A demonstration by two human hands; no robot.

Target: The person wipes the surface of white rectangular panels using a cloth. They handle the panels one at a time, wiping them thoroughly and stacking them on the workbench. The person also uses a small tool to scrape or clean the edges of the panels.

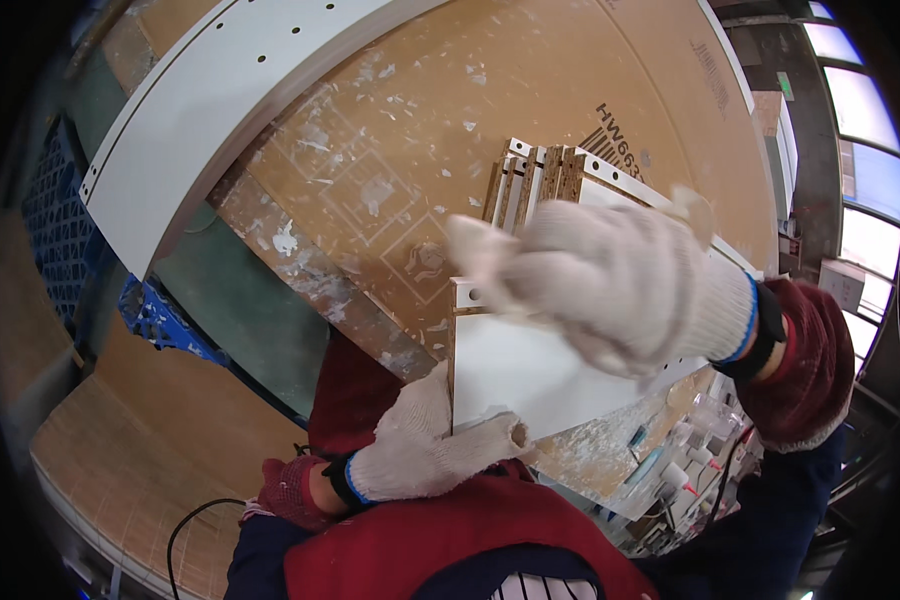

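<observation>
A white board (530, 372) with bare chipboard edges lies in front of me, tilted across the view. My left hand (432, 440), in a knitted off-white glove, grips its near left corner. Over the board, my right hand (610, 280) is in the same kind of glove and blurred by motion. Its fingers are curled, and a pale, cloth-like piece seems to stick out of them; I cannot make out what it is. Just beyond that hand stand several white chipboard panels (550, 175) with drilled holes, packed side by side and partly hidden by it.
Brown cardboard (390, 170) with white flecks covers the worktop. A curved white panel (210, 90) with holes arches over the far left. Blue plastic pallets (60, 240) stand low at left. White bottles with red tips (678, 476) and a clear container (715, 415) are at lower right.
</observation>
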